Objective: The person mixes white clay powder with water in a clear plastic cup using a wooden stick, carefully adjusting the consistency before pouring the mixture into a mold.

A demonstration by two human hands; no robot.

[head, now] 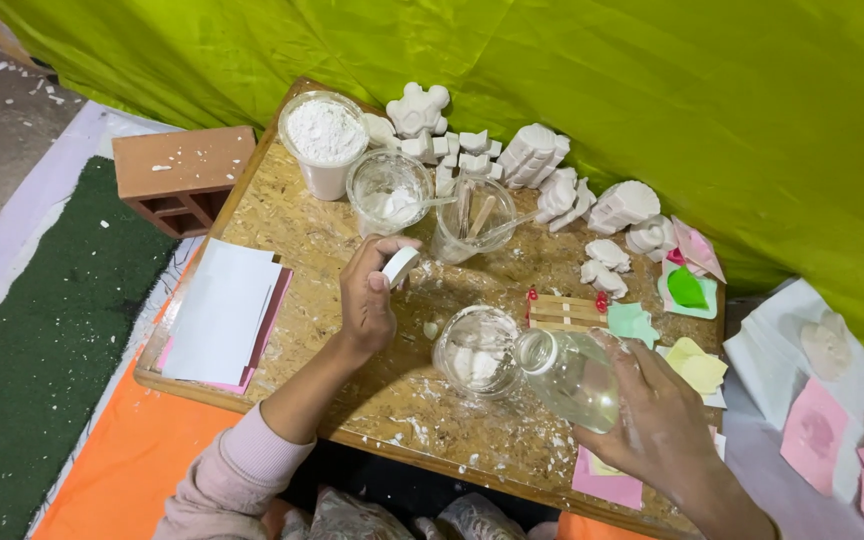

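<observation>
the left hand [367, 295] is raised over the table [352, 370], forearm in a pale pink sleeve coming up from the lower left, wrist bent and knuckles toward the camera. its grip is clenched on a small white cap [400, 266], pinched between thumb and fingers at the top of the hand. the right hand [657, 420] comes in from the lower right, palm wrapped around a clear glass bottle [572, 378] that lies tilted almost flat, its open mouth pointing left and resting just at the rim of a clear glass jar [475, 350]. the grip is closed around the bottle's body, fingers dusted white.

the jar stands between the two hands, near the table's front half, with white residue inside. behind the left hand stand a cup of white powder [324, 140], a clear cup smeared white [389, 190] and another clear cup holding wooden sticks [473, 215]. a row of white plaster casts [542, 170] lines the far edge against the green sheet [652, 90]. a stack of white and pink paper [222, 315] lies at the left of the table, a brick [182, 170] just off its corner, and coloured moulds [690, 290] at the right.

the cap sits well left of the bottle's mouth, apart from it.
</observation>
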